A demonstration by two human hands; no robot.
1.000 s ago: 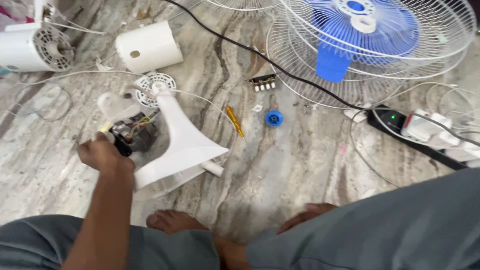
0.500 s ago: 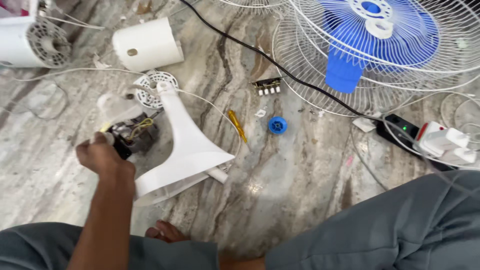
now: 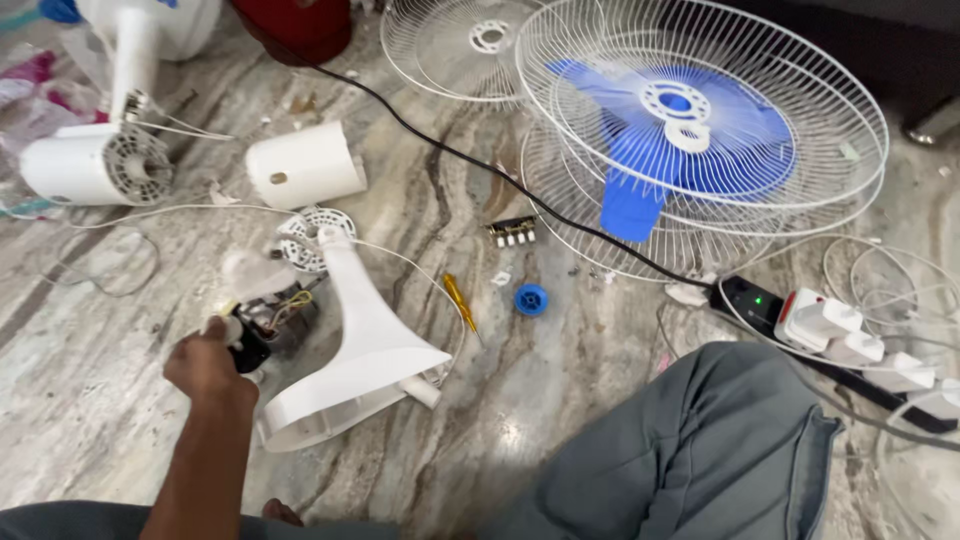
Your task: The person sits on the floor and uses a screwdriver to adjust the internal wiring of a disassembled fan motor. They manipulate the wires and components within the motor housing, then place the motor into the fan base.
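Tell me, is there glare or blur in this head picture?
Head view: a soft glare patch on the marble floor near the white fan base; the left hand is slightly motion-blurred; the fan grilles look sharp; lighting is even, with faint shadows.

The floor (image 3: 560,420) looks like polished marble, grey-brown veined, glossy enough to throw a soft glare. The fan base cover (image 3: 350,350) by the left hand (image 3: 205,365) is smooth white plastic with a slight sheen, as is the cylindrical housing (image 3: 305,165). The fan grille (image 3: 800,110) is thin white-coated metal wire; the blades (image 3: 640,170) behind it are glossy blue plastic. The screwdriver (image 3: 460,303) has a clear yellow plastic handle. The power strip (image 3: 760,300) is matt black plastic. The trousers (image 3: 700,450) are matt grey cloth.
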